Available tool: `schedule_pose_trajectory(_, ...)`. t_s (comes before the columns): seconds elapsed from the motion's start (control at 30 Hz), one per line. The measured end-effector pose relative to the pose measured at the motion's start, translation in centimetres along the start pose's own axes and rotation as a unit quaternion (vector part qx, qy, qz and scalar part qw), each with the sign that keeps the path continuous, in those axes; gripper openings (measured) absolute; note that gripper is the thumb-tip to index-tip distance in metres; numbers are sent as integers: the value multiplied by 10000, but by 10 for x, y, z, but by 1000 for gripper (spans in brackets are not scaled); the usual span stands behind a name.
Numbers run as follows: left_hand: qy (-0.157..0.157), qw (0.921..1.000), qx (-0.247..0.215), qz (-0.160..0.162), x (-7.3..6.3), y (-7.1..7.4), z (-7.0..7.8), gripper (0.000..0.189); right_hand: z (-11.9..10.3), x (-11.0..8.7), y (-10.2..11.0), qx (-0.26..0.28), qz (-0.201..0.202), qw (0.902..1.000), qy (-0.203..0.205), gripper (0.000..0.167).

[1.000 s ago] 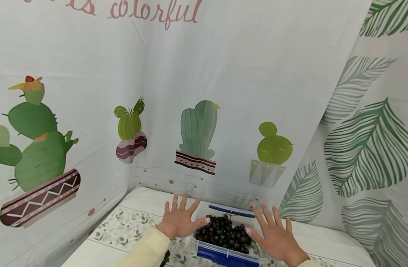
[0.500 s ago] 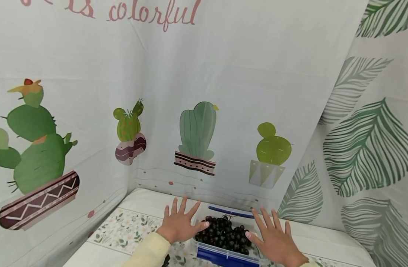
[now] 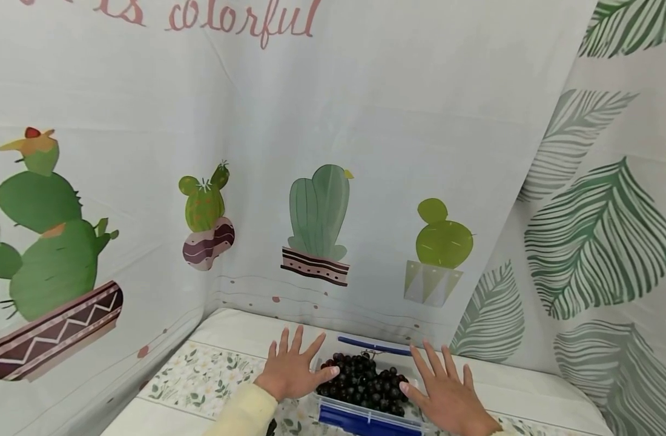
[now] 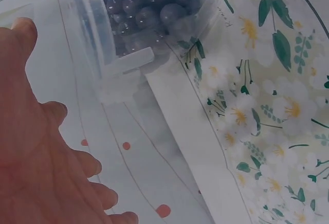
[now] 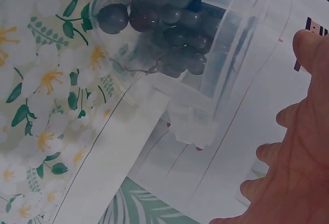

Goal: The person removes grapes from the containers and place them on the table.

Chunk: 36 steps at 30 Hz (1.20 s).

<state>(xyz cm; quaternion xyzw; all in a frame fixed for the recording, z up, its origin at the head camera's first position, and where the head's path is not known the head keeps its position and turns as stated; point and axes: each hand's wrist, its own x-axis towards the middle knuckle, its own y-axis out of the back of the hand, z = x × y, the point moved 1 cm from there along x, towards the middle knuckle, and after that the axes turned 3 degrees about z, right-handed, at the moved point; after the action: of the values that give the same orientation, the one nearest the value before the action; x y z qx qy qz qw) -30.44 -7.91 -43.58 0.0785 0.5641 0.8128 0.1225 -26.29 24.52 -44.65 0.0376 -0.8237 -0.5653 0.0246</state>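
A clear plastic box [image 3: 370, 407] with blue clips stands on the table, full of dark grapes [image 3: 360, 381]. In the head view my left hand [image 3: 292, 370] is spread at the box's left side, palm down, with its thumb over the left edge of the grapes. My right hand [image 3: 447, 393] is spread likewise at the right side, its thumb towards the grapes. Neither hand holds anything. Both wrist views show the fingers apart from the box [image 4: 123, 70]. Grapes [image 5: 169, 23] show through its clear wall in the right wrist view.
A white tablecloth with a floral band [image 3: 202, 378] covers the table. Behind it hangs a white curtain [image 3: 387, 151] printed with cacti, and a leaf-printed cloth [image 3: 600, 242] hangs at the right. A small dark object [image 3: 271, 427] is partly hidden beside my left sleeve.
Both hands stay spread in nearly the same place by the box, a little lower in the head view. The view has shifted slightly, so the curtain prints sit further left.
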Motion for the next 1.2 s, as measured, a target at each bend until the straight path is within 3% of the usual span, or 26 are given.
schedule_pose_trajectory(0.37, -83, 9993, -358, -46, 11, -19, -22, 90, 3, 0, -3, 95, -45, 9999, 21, 87)
schedule_pose_trajectory(0.67, -241, 9986, -438, -184, 22, -31, -36, 78, 2, 1, -4, 89, -56, 9999, 31, 86)
schedule_pose_trajectory(0.9, -229, 9968, -641, -427, 21, -29, -34, 80, -1, -1, -1, 40, -65, 9999, 83, 85)
schedule_pose_trajectory(1.2, -319, 9957, -709, -508, 24, -35, -38, 71, 1, -2, -1, 54, -105, 9997, 208, 83)
